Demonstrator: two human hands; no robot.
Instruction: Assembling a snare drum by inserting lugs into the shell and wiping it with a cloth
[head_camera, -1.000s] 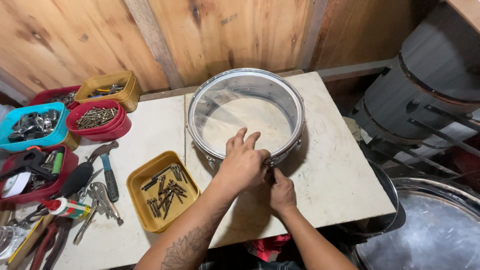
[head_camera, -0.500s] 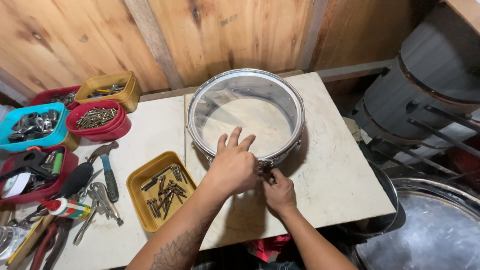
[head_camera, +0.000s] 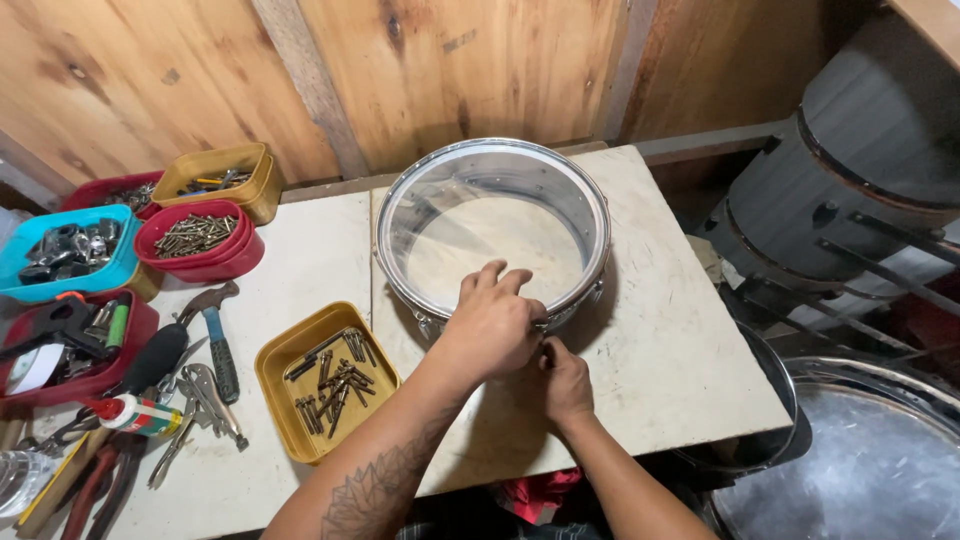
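While the left hand (head_camera: 495, 325) lies spread over the near rim of the drum shell (head_camera: 492, 232), the right hand (head_camera: 563, 378) has its grip pinched closed on a small rim fitting, mid-desk (head_camera: 670, 330), beside a yellow tray (head_camera: 325, 385) of bolts.

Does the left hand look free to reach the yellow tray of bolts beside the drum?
Probably yes: the left hand rests on the drum rim, and the yellow tray lies just to its left with nothing between them.

A yellow tray of bolts (head_camera: 325, 378) lies near a blue-handled hammer (head_camera: 214, 340), beside a red bowl of screws (head_camera: 199, 240) and a blue tub (head_camera: 66, 254)
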